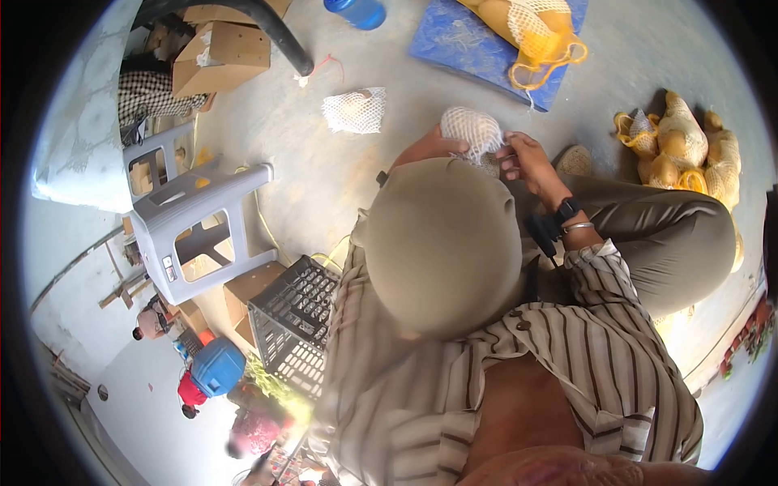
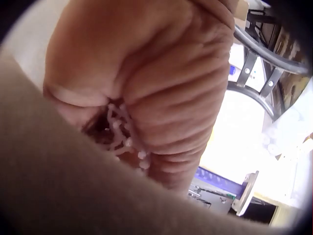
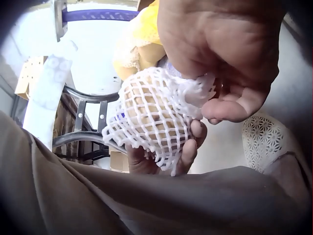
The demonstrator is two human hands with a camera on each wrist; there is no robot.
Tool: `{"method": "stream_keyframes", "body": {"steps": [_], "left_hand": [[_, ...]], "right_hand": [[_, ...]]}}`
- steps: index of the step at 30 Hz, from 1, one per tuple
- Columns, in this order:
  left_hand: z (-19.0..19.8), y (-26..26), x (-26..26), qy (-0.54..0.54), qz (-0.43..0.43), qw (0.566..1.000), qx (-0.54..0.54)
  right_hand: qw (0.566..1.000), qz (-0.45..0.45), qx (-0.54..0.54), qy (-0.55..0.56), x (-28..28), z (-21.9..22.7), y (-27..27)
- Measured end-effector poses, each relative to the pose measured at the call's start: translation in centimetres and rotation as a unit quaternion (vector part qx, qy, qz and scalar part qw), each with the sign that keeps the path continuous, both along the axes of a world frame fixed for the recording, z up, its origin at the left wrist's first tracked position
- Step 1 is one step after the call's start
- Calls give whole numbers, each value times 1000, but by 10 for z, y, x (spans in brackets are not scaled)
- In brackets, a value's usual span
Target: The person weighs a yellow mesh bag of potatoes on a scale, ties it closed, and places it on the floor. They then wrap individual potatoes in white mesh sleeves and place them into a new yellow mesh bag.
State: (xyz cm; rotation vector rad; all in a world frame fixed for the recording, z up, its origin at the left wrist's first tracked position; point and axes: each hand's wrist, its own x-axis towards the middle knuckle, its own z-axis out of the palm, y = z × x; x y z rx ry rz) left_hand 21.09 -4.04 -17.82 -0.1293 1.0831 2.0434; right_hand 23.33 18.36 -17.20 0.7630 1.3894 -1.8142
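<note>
A pale tan fruit in a white foam net sleeve (image 1: 472,130) is held up in front of the person's knees. My left hand (image 1: 433,147) grips it from below; in the right wrist view its fingers (image 3: 190,149) curl round the underside of the netting. My right hand (image 1: 531,166) pinches the gathered end of the sleeve between thumb and fingers, at the upper right of the fruit (image 3: 151,110) in that view. The left wrist view shows the creased palm (image 2: 171,93) close up, with strands of foam net (image 2: 122,129) inside the curled hand; a blurred fold covers the lower part.
Another foam-netted fruit (image 1: 356,111) lies on the floor ahead. A blue board (image 1: 454,53) holds a yellow net bag (image 1: 535,40); several bagged fruits (image 1: 681,146) sit at right. At left stand a grey stool (image 1: 194,219), a black crate (image 1: 296,304) and a cardboard box (image 1: 223,61).
</note>
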Motion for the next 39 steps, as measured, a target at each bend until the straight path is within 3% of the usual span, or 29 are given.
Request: {"method": "stream_keyframes", "body": {"steps": [1,3,4,6,7,9,10,12,13,15,19,20,22,30,31,34,35,38,39], "left_hand": [[-1,-8,6,2,4,1000,-3],[9,-29,21,-77,152,984,-52],[5,-38,24,-77,154,984,-52],[-26,-61,38,-98,324,941,-27],[-34,-72,40,-98,325,940,-27],[-42,-95,39,-118,487,865,-29],[-43,-104,38,-118,488,865,-29],[-43,-119,36,-57,605,790,-80],[-49,-130,34,-57,605,790,-78],[-56,-149,27,-60,657,751,-36],[-65,-169,13,-130,629,765,-44],[-67,-169,10,-132,630,764,-42],[-72,-170,4,-108,578,808,-35],[-79,-153,-41,-112,558,822,0],[-85,-152,-46,-78,550,831,-29],[-104,-163,-49,-118,485,867,-6],[-117,-171,-52,-92,451,888,-15],[-89,-165,-53,-103,396,896,-171],[-89,-164,-51,-101,391,900,-166]], "right_hand": [[1000,13,-14,5,0,-7,5],[1000,7,-15,11,-1,-9,6],[1000,-4,-12,16,-1,-10,7],[1000,0,-19,19,-1,-11,7],[999,2,-26,22,-1,-12,6],[999,8,-30,24,-1,-10,5],[999,13,-34,26,0,-9,4],[999,9,-35,27,0,-7,1],[999,4,-37,28,0,-6,1],[999,3,-34,28,-1,-5,2],[999,-1,-30,25,-2,-4,2],[999,0,-28,25,-2,-5,2],[999,1,-29,21,-2,-6,2],[999,24,-28,17,-3,-20,0],[999,19,-25,15,-3,-20,0],[1000,11,-12,20,-4,-18,1],[999,9,-14,27,-4,-18,2],[1000,-4,-12,24,-5,-19,3],[999,-10,-19,27,-5,-18,4]]}}
